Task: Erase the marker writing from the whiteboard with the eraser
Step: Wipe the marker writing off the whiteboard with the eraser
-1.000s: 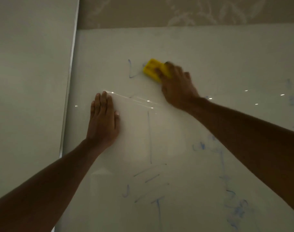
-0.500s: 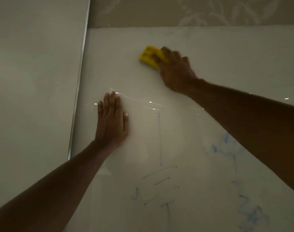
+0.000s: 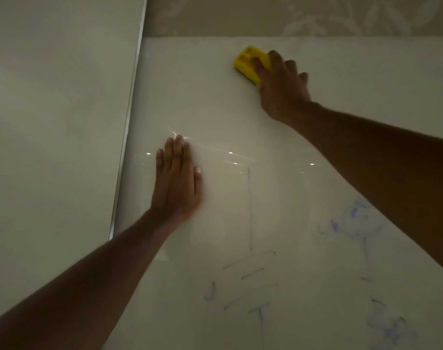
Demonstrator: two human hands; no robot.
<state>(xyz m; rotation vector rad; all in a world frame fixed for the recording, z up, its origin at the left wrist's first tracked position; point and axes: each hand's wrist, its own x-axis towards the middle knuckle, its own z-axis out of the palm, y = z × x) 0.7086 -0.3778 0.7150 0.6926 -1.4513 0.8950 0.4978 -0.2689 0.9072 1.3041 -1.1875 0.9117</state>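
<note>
A glossy whiteboard (image 3: 205, 97) fills most of the view in dim light. My right hand (image 3: 282, 87) grips a yellow eraser (image 3: 248, 62) and presses it against the board near its top edge. My left hand (image 3: 177, 180) lies flat on the board lower left, palm down with the fingers together, holding nothing. Blue marker writing (image 3: 250, 279) remains in the lower middle: a long vertical line and several short strokes. Smudged blue marks (image 3: 356, 223) sit lower right, beside my right forearm.
A metal strip (image 3: 127, 137) runs along the board's left edge, with a plain pale panel (image 3: 54, 122) beyond it. Above the board is patterned wallpaper (image 3: 291, 16). Small light reflections dot the board's middle.
My right hand has carried the eraser upward and leftward over the blue mark near the top, which no longer shows. My left hand has stayed flat on the board.
</note>
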